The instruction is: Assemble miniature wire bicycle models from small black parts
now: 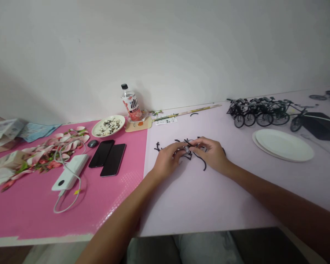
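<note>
While a curved black strip lies near, left hand and right hand pinch dark parts — thin, angular.

Left fingers and right fingers around small black parts

Bare pale tabletop gave open room at 6 o'clock from the left hand and right hand; one curved black strip jutted in at 5. Black bicycles crowded 2 o'clock, plates blocked 3, phones 9, an upright bottle 10.
</note>
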A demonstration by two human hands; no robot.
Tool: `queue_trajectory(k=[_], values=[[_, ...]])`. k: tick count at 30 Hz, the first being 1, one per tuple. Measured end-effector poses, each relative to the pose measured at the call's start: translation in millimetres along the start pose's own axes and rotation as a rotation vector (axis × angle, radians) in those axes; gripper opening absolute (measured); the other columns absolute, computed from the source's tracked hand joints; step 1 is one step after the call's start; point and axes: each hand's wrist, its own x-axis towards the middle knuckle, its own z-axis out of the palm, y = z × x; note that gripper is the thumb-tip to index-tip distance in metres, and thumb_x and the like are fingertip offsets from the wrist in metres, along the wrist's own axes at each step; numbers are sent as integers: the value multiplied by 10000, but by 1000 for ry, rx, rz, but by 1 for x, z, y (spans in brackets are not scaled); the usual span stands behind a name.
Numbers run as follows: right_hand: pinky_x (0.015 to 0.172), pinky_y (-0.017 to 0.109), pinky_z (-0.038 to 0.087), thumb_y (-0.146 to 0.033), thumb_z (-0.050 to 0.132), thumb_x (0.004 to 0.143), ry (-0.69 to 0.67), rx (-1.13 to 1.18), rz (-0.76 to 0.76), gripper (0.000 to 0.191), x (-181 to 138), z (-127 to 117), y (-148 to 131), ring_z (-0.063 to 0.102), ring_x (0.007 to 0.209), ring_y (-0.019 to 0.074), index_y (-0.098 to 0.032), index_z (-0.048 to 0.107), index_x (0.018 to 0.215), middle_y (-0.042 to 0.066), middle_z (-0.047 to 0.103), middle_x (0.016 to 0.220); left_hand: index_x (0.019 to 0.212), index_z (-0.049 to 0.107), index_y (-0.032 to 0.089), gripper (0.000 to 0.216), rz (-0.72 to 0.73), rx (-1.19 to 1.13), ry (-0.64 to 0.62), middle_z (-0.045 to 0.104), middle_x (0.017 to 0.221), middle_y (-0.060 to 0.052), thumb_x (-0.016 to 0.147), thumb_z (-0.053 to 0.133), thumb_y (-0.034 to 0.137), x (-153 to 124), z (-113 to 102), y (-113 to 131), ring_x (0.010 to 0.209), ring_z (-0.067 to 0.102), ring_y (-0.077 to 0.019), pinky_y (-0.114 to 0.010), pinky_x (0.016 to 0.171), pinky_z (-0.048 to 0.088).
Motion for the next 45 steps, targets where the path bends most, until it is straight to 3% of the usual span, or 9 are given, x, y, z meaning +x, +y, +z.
queue_trajectory(k=[12, 21, 33, 45], values=[[766, 418, 616, -449, 775, 893, 0, -56, -81, 198, 2, -3, -3, 692, 768, 218, -260, 787, 950, 56, 770, 910, 1265, 693, 242, 279, 2, -35, 5, 802, 1129, -59, 1013, 574, 249, 0, -2, 2, 972, 771, -182, -270, 788, 615], [782, 415, 615, -444, 778, 894, -15, -54, -57, 195, 1, -2, -1, 698, 778, 218, -263, 798, 963, 57, 772, 929, 1244, 706, 242, 264, -21, -41, 4, 806, 1132, -56, 1007, 589, 237, 1, -2, 2, 1007, 774, -191, -313, 914, 618], [812, 409, 607, -418, 755, 882, -74, -38, 34, 217, 2, 0, -1, 729, 878, 239, -244, 814, 996, 73, 800, 995, 1162, 752, 232, 251, 4, -71, 84, 820, 1060, -41, 963, 627, 145, 2, 1, -3, 919, 780, -169, -282, 882, 614], [759, 406, 611, -420, 823, 779, -105, 32, 134, 265, 3, 2, 6, 708, 779, 224, -224, 798, 955, 86, 804, 1003, 1156, 757, 227, 241, -72, -193, 128, 816, 1057, -49, 943, 653, 182, 2, 4, -5, 877, 766, -170, -282, 824, 609]])
